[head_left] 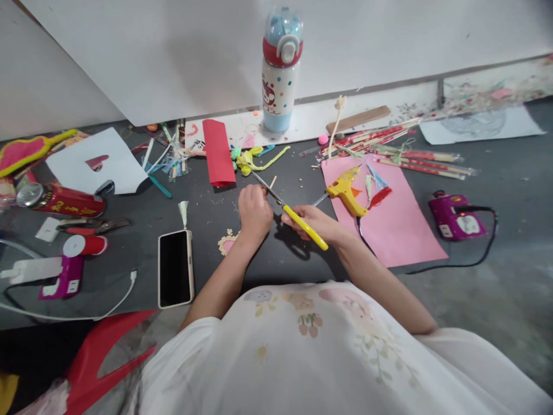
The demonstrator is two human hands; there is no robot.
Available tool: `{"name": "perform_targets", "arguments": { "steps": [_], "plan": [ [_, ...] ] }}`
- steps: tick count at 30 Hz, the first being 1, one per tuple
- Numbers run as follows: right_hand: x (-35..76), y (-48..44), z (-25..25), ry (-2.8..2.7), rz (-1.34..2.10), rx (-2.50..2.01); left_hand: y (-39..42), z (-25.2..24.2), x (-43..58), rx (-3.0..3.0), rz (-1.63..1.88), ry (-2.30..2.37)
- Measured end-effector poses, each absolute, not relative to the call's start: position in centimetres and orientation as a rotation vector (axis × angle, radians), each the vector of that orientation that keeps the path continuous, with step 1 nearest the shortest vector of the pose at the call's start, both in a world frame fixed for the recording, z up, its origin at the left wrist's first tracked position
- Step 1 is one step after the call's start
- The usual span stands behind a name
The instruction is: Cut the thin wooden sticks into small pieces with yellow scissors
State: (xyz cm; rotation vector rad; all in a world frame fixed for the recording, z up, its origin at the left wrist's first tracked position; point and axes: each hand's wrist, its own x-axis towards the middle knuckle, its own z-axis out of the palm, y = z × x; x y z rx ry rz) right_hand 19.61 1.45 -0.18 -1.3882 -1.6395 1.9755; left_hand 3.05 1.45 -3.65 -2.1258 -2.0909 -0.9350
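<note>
Yellow-handled scissors are gripped in my right hand, their metal blades pointing up and left, close to my left fingers. My left hand is closed in a pinch; a thin wooden stick juts out by its fingertips beside the blades. Most of that stick is hidden. Below my left wrist lies a small pink piece edged with tiny wooden bits, partly covered by the forearm. Yellow fuzzy craft pieces lie just past the scissor tips.
A yellow glue gun rests on pink paper at right, its cord trailing to a purple power box. A phone lies at left, near a red can. A bottle, a red envelope and wrapped sticks are farther back.
</note>
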Motion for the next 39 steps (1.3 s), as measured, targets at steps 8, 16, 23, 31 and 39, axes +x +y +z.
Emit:
{"name": "perform_targets", "arguments": {
  "steps": [8,16,23,31,39],
  "plan": [
    [19.5,1.4,0.1,-1.522,2.02,-1.363,1.5,-3.8,3.0,-2.123,-0.909,-2.053],
    [19.6,1.4,0.7,-1.394,2.123,-1.342,1.4,-3.6,3.3,-2.122,-1.016,-2.1],
    [19.7,1.5,0.6,-1.409,2.11,-1.369,1.4,-3.4,3.4,-2.129,-0.954,-2.124],
    [19.6,1.5,0.5,-1.485,1.923,-1.481,1.0,-2.1,3.0,-2.116,-0.821,-2.12],
    [20.2,1.8,1.1,-1.294,2.048,-1.413,0.4,-1.4,2.3,-2.112,-0.882,-2.039]
  ]
}}
